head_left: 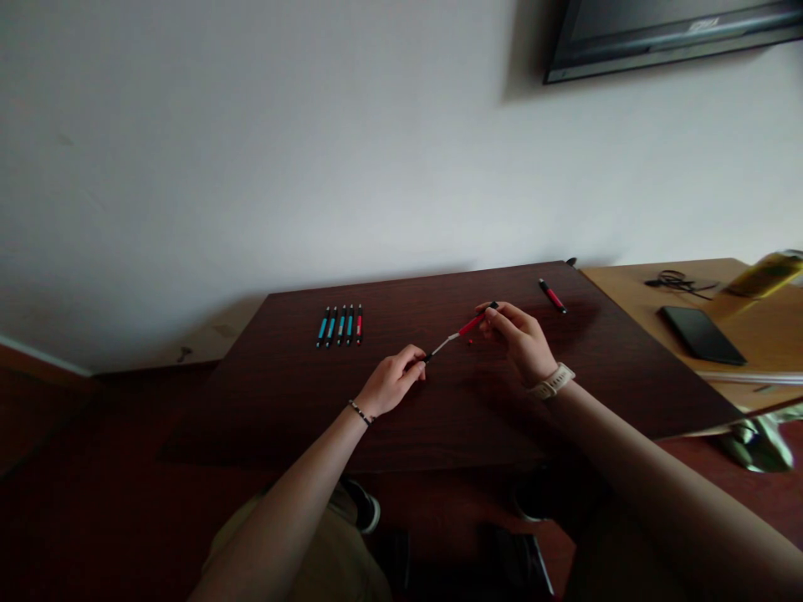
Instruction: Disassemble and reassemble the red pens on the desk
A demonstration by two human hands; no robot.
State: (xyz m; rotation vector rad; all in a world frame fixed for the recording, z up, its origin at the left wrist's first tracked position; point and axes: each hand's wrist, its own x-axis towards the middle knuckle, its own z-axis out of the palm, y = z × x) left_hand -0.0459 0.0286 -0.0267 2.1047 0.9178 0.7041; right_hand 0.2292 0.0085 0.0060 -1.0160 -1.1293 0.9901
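My left hand pinches a black pen tip from which a thin whitish refill points up to the right. Between the fingers of my right hand is a red pen barrel with a black end. The refill's far end meets the barrel's opening; whether it sits inside, I cannot tell. Just below the barrel, a tiny red piece appears on or just above the dark table. A whole red-and-black pen lies beyond my right hand.
Several blue pens and one red pen form a row at the table's left. On the lighter table at right are a phone, a dark cable and a yellow can. A screen hangs above.
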